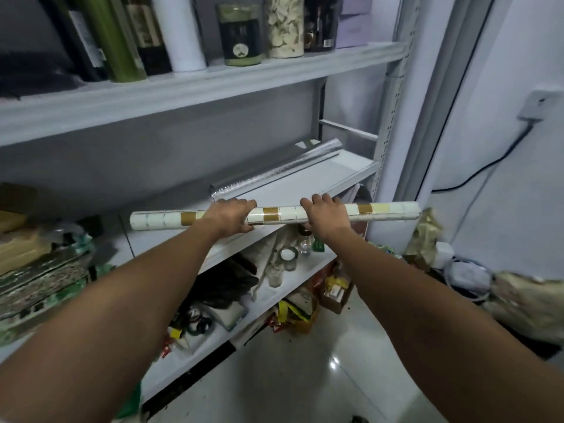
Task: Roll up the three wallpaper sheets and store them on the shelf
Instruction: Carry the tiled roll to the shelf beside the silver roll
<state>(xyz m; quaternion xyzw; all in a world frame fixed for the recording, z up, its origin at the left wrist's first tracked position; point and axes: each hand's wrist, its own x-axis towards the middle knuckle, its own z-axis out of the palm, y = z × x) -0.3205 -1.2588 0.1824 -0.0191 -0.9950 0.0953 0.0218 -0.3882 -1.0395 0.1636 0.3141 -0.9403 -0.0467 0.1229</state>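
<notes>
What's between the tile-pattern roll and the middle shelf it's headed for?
Nothing visible blocks it. Both hands, left hand and right hand, hold the tile-pattern roll at the shelf front edge; the silver roll lies further back, with bare shelf before it.

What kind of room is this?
Probably a storeroom or shop back room. Grey metal shelves hold upright rolls on top, a silver roll lies on the middle shelf, and jars and packets crowd the lower one.

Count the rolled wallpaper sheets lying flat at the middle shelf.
2. A silver roll lies on the middle shelf toward the back; a tile-patterned roll is held over its front edge by both hands. More may be hidden at left.
</notes>
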